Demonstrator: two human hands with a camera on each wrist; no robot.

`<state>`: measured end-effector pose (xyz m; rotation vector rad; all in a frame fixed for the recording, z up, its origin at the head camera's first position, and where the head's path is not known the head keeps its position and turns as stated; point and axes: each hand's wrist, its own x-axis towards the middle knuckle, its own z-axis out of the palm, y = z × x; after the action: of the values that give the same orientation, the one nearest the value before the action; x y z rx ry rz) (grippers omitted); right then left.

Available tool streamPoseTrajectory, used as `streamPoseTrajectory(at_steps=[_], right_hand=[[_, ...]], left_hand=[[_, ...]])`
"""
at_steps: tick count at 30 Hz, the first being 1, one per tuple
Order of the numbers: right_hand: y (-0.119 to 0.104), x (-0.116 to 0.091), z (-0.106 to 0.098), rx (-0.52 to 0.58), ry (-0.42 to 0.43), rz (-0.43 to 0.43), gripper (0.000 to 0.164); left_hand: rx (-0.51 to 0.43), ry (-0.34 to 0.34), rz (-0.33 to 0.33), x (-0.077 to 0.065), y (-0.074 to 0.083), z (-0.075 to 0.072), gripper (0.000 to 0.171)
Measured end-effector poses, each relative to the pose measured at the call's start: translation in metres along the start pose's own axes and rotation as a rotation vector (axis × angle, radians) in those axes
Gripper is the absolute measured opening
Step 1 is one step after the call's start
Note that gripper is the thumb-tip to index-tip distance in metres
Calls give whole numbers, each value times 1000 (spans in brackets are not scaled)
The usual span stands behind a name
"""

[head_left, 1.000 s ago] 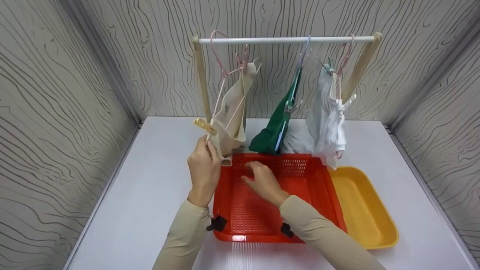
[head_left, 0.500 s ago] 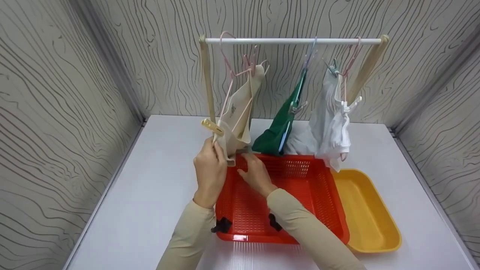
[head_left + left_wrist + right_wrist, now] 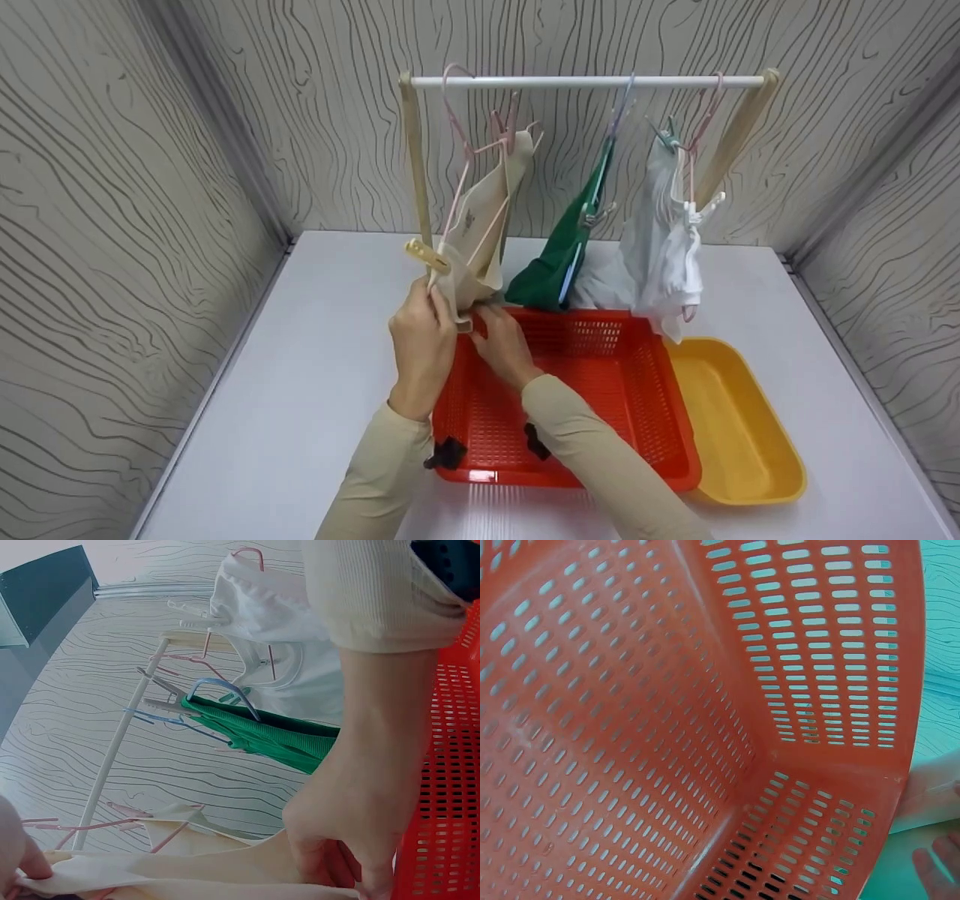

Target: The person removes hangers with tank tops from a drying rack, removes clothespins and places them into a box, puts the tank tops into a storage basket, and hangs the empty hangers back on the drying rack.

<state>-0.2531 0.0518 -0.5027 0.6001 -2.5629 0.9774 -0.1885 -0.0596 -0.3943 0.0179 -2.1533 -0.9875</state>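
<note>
**Cream cloth [image 3: 480, 225] on pink hanger [image 3: 459, 187], both hands on it**

Cream cloth hangs slack at the left end of the rack, sides gaping, small dark print on one face. Lower edge drops by the back left corner of the red basket [image 3: 517, 478]. Pink clip [image 3: 508, 136] at its far upper corner; yellow clip [image 3: 428, 256] at the near end, just above the left hand [image 3: 422, 341].

Left hand: fingers curled, gripping the near edge of the cloth. Right hand [image 3: 504, 341]: fingers bent, pinching the cloth's lower edge, clearest in the left wrist view; forearm reaches over the basket. Neither hand is released. Right wrist view is mostly basket mesh, with a few fingers at its lower right edge; can't tell from that view alone whose.

Same rack, middle: green cloth [image 3: 551, 262] on a blue hanger [image 3: 624, 105], grey clip [image 3: 591, 217] on its near side. Right: white cloth [image 3: 660, 240] on a second pink hanger [image 3: 703, 120], with a teal clip [image 3: 667, 136] and a white clip [image 3: 703, 212].

Rack: white rod [image 3: 559, 81], wooden posts. Basket sits in front of it on a white table [image 3: 300, 390]; yellow tray [image 3: 750, 424] just to its right, partly hidden by the basket. Walls [image 3: 322, 150] pale with dark wavy grain lines, grey strips in the corners. Sleeves [image 3: 379, 457] beige, black pieces near both wrists.
</note>
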Motion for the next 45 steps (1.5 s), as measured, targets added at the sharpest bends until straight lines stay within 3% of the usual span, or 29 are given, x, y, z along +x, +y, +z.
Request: streamPoseTrajectory(at_steps=[5,14,25,34,45], right_hand=[[0,0,1,19,33,6,22],[-3,0,-6,119,-27,163,17],[-4,9,-17,209,152,106,15],[-5,11,-37,302,165,218,15],[-14,12,-59,360,255,200,18]], left_hand=[[4,6,3,0,1,-1,17],[17,13,10,2,0,-3,16],[10,41,17,5,-1,-4,17],[18,20,-10,5,-5,-6,18],[11,28,-20,8,-5,-10,20]])
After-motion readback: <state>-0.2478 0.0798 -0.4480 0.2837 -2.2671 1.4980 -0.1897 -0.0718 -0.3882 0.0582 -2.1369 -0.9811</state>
